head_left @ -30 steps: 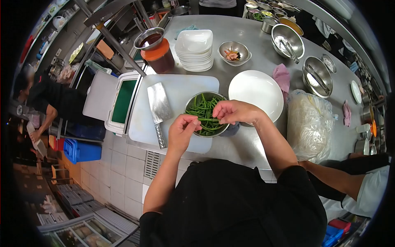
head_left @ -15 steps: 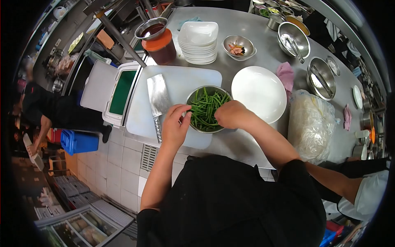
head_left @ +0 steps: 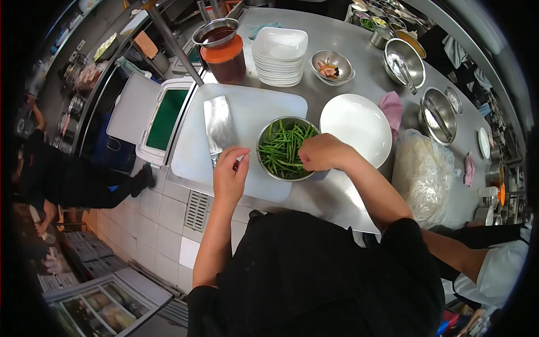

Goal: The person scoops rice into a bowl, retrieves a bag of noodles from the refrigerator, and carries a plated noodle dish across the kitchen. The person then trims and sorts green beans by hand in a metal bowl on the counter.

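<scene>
A metal bowl (head_left: 273, 176) full of long green beans (head_left: 286, 147) stands on the white cutting board (head_left: 252, 101), near its right edge. My right hand (head_left: 325, 153) is over the bowl's right side, its fingers curled down into the beans; the fingertips are partly hidden. To the left of the bowl, my left hand (head_left: 229, 171) hovers with thumb and fingers apart and nothing visible between them. It covers much of the handle of a cleaver (head_left: 220, 123) lying flat on the board. A large white plate (head_left: 356, 128) sits right of the bowl.
Stacked white dishes (head_left: 279, 48), an orange-lidded tub (head_left: 224, 59) and a small bowl of food (head_left: 332, 67) line the back. Right are a pink cloth (head_left: 391, 111), a plastic bag (head_left: 425, 177) and metal bowls (head_left: 439, 112). Someone in black (head_left: 62, 174) is at left; another person's arm (head_left: 455, 253) is at right.
My left hand has drawn back leftward from the bowl's rim. My right hand stays at the beans. The view has shifted slightly, and the person at left has moved.
</scene>
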### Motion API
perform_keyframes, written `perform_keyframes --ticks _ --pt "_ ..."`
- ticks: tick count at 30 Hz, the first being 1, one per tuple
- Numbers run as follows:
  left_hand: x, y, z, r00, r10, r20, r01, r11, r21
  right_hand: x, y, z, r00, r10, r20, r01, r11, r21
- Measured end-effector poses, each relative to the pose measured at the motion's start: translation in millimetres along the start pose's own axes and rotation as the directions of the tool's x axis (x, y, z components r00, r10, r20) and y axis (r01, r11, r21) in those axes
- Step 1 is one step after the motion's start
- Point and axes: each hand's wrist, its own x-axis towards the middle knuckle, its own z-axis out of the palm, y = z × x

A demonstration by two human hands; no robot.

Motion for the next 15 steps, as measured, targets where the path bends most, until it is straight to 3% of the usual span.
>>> perform_keyframes --ticks 2,3,5,7,8,9,10,12,14,15 --pt "-1 -2 1 1.000 0.010 -0.011 -0.010 1.000 -0.003 -12 14 3 0.980 -0.054 -0.189 0.101 0.964 0.248" --pt "-2 -4 3 1.000 0.020 -0.020 -0.020 1.000 -0.004 -15 20 6 0.980 -0.053 -0.190 0.099 0.964 0.246" --pt "-2 -4 7 0.999 0.026 0.019 -0.026 1.000 -0.016 -20 25 5 0.976 -0.070 -0.208 0.163 0.863 0.478" --pt "-2 0 13 0.997 0.033 0.063 -0.032 0.999 -0.025 -25 21 0 0.979 -0.056 -0.195 0.155 0.825 0.544" --pt "-2 7 16 0.995 -0.025 0.100 0.023 0.999 0.027 -26 19 -1 0.983 -0.046 -0.179 0.147 0.781 0.607" --pt "-2 11 19 0.987 -0.085 0.134 0.074 0.994 0.082 -25 18 1 0.982 -0.044 -0.181 0.147 0.780 0.608" --pt "0 10 21 0.984 -0.061 0.168 0.023 0.976 0.215 -21 19 5 0.979 -0.028 -0.204 0.144 0.801 0.581" --pt "1 2 29 0.983 0.010 0.186 -0.064 0.956 0.286 -14 18 15 0.973 -0.013 -0.230 0.142 0.820 0.554" --pt "2 0 31 0.975 0.077 0.209 -0.149 0.924 0.353 -10 13 26 0.869 0.092 -0.486 0.118 0.916 0.385" --pt "3 1 30 0.973 0.070 0.222 -0.148 0.923 0.355 -9 11 29 0.869 0.093 -0.487 0.119 0.914 0.387"
